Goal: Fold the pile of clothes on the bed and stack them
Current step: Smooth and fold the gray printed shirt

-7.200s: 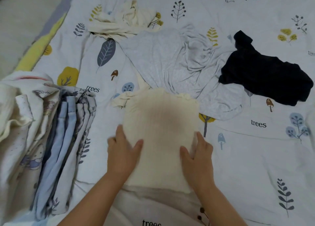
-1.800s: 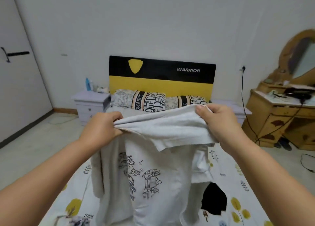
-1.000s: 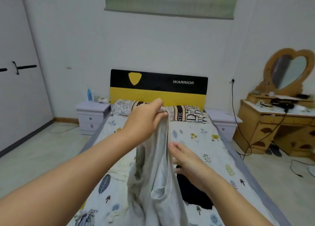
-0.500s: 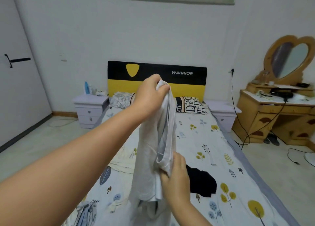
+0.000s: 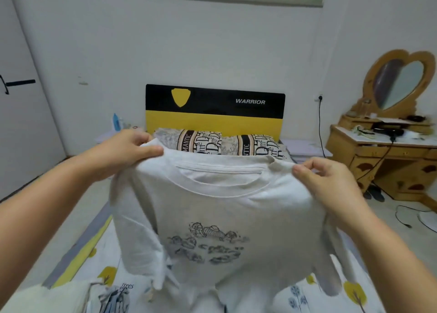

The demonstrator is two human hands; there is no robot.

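L hand (image 5: 123, 150) + R hand (image 5: 327, 182) pinching grey tee (image 5: 212, 218), headboard (image 5: 215, 109) reads "WARRIOR"

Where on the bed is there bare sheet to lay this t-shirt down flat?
Little shows: the t-shirt, held by the left hand and right hand, hides the middle. Bare sheet shows bottom right below the sleeve. Bottom left is crowded by the clothes stack.

I have one head-worn view, looking forward along the bed (image 5: 99, 249) toward the headboard (image 5: 214, 109), with both raised hands close in front.
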